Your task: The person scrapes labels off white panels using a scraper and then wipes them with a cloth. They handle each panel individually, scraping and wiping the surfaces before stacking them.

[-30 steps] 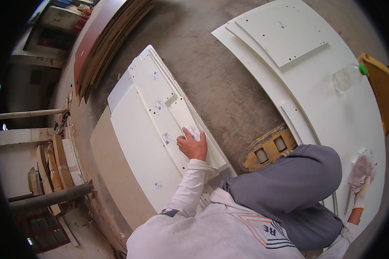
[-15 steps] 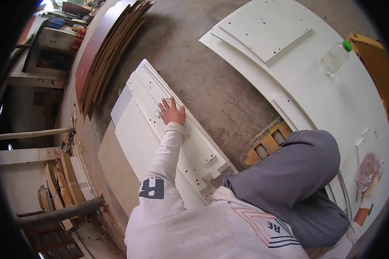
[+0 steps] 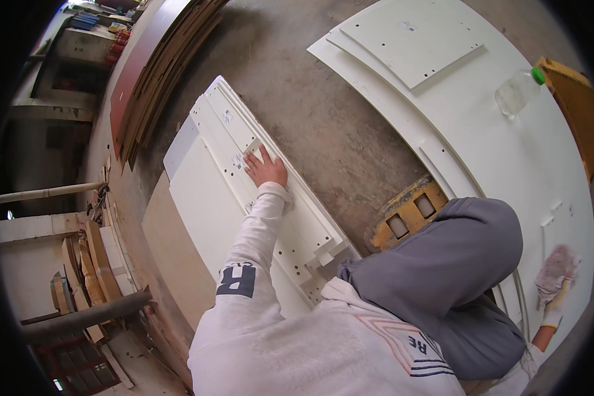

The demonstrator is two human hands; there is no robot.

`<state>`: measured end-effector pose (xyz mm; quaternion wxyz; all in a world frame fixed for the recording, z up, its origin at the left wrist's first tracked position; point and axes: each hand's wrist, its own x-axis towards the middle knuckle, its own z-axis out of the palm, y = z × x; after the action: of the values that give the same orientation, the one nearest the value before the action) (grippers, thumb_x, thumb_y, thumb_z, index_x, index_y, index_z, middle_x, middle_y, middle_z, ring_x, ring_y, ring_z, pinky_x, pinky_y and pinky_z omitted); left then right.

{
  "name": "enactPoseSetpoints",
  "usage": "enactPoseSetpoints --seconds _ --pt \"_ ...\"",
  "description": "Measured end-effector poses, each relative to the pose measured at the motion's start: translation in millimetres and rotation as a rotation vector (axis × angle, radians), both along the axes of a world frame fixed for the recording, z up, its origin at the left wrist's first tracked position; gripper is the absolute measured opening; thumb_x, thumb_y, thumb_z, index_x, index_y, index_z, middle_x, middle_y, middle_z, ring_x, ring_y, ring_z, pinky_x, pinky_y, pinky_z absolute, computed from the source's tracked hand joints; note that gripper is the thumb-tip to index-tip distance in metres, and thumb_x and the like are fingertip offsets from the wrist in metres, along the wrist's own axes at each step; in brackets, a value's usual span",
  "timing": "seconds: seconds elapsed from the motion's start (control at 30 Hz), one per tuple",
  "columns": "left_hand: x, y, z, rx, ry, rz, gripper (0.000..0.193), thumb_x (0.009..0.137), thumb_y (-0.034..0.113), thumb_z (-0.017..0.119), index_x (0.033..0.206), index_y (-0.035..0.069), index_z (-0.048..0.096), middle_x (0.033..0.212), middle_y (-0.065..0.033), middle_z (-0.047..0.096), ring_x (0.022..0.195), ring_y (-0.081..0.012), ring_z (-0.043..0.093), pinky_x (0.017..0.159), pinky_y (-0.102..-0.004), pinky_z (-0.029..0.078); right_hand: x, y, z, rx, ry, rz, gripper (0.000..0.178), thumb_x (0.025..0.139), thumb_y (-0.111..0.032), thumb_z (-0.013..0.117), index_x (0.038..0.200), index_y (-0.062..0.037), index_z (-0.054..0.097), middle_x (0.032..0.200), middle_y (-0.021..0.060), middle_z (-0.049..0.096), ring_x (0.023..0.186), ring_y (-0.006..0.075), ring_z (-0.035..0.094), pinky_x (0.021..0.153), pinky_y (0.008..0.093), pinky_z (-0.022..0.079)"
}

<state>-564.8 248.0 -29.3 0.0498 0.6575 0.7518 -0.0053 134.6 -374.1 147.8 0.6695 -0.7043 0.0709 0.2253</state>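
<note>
My bare left hand (image 3: 267,171) lies flat, fingers spread, on a stack of white panels (image 3: 198,201) on the left. These panels have dark drilled holes, and small labels show near the fingertips. At the far right, my right hand (image 3: 556,307), in a pale work glove, holds a greyish-pink rag (image 3: 556,274). The rag rests against a large white board (image 3: 508,155) and hides most of the fingers. Narrow white strips (image 3: 549,239) lie just beyond the rag on that board.
A clear bottle (image 3: 516,96) with a green cap and a drilled white panel (image 3: 409,46) rest on the right board. Yellow metal parts (image 3: 409,214) show beside my knee. Brown-edged boards (image 3: 168,79) are stacked far left; a pipe (image 3: 86,315) crosses the lower left.
My right hand and the rag have shifted slightly toward me and to the left. The left hand stays flat on the panels. The whole view has tilted a little.
</note>
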Motion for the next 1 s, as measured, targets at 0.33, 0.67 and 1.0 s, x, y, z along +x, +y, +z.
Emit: enactPoseSetpoints --seconds 0.33,0.67,1.0 --pt "-68 82 32 0.289 0.137 -0.272 0.056 0.092 0.018 0.068 0.146 0.030 0.061 0.147 -0.0095 0.059 0.136 -0.0337 0.053 0.108 -0.0482 0.047 1 4 5 -0.010 -0.024 0.011 0.060 0.112 -0.039 0.050 0.165 -0.0163 0.034 0.164 0.0076 0.042 0.148 0.0248 0.045 0.118 0.0428 0.044" --pt "-53 113 52 -0.208 0.334 -0.395 0.051 0.099 0.040 0.063 0.149 0.039 0.057 0.162 -0.0059 0.049 0.139 -0.0278 0.058 0.106 -0.0456 0.053 -6 -2 9 -0.035 -0.082 0.017 0.059 0.113 -0.037 0.049 0.165 -0.0145 0.034 0.164 0.0074 0.043 0.148 0.0245 0.045 0.118 0.0424 0.044" --pt "-11 41 10 -0.084 0.018 -0.219 0.081 0.106 0.055 0.045 0.171 0.018 0.015 0.177 -0.0157 0.010 0.163 -0.0365 0.008 0.130 -0.0557 0.008 -6 -24 -2 -0.007 -0.050 -0.027 0.062 0.111 -0.032 0.054 0.165 -0.0104 0.033 0.162 0.0091 0.044 0.147 0.0232 0.044 0.121 0.0406 0.039"
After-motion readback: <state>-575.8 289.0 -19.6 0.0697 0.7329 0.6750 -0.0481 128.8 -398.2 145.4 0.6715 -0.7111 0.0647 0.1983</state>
